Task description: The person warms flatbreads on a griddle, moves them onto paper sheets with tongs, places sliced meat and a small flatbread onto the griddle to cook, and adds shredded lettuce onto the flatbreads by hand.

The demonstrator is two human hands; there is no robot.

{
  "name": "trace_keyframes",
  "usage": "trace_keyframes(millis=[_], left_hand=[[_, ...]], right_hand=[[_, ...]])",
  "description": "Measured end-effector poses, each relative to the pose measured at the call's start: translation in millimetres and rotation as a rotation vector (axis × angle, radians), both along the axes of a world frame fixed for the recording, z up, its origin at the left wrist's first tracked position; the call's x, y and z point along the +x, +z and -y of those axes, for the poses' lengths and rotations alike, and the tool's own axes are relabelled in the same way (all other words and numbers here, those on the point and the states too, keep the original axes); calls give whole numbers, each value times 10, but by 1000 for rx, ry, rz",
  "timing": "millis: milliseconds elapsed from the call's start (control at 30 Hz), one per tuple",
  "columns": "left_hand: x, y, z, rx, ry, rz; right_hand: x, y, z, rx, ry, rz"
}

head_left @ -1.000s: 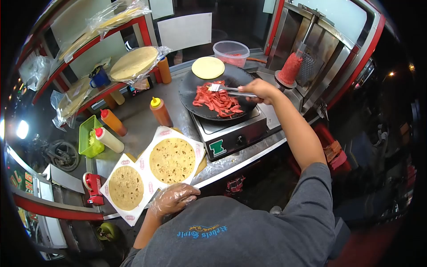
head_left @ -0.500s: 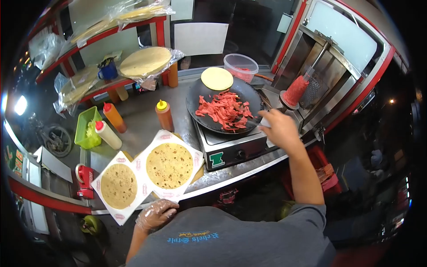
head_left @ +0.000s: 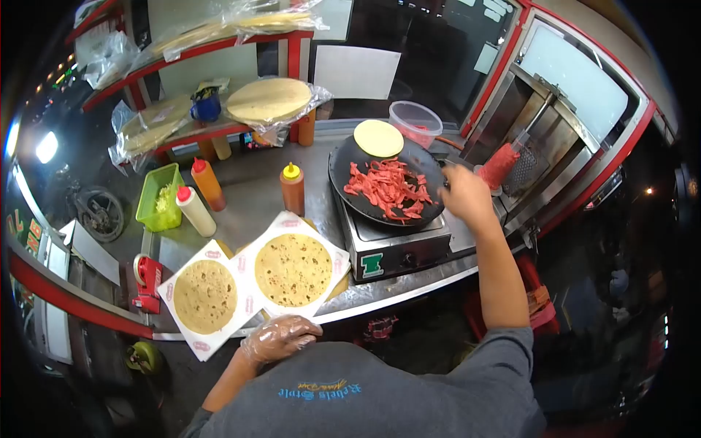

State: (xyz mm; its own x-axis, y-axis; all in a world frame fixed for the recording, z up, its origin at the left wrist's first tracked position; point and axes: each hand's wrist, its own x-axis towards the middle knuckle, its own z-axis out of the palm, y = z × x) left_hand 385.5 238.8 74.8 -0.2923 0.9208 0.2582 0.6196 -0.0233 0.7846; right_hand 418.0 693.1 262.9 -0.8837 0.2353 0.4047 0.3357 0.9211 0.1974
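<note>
My right hand (head_left: 467,194) is bare and closed at the right rim of a black pan (head_left: 343,191); what its fingers hold is hidden. Red strips of meat (head_left: 387,188) lie spread in the pan, and a pale round flatbread (head_left: 378,138) rests on its far rim. My left hand (head_left: 283,338) wears a clear plastic glove. Its fingers are loosely bent and slightly apart, with nothing seen in them, just in front of the counter edge. Beyond it lie a browned flatbread (head_left: 293,270) and a second flatbread (head_left: 205,296), each on printed white paper.
Under the pan is a gas stove (head_left: 394,252). Squeeze bottles (head_left: 293,188) and a green tub (head_left: 160,197) stand at the back left. A plastic tub (head_left: 415,124) sits behind the pan. Stacked flatbreads (head_left: 269,101) lie on a shelf. At right, a meat spit (head_left: 499,166) leans.
The view has shifted, so the counter sits further right. My right hand has drawn back from over the pan's meat to its rim. My left hand's fingers have loosened a little.
</note>
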Motion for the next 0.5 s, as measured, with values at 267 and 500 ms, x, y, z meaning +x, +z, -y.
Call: trace_keyframes(millis=[267, 500], left_hand=[[65, -231, 446, -126, 140, 26], [45, -388, 691, -72, 395, -12]], right_hand=[[-224, -436, -221, -19, 179, 42], [404, 239, -1198, -1236, -310, 260]])
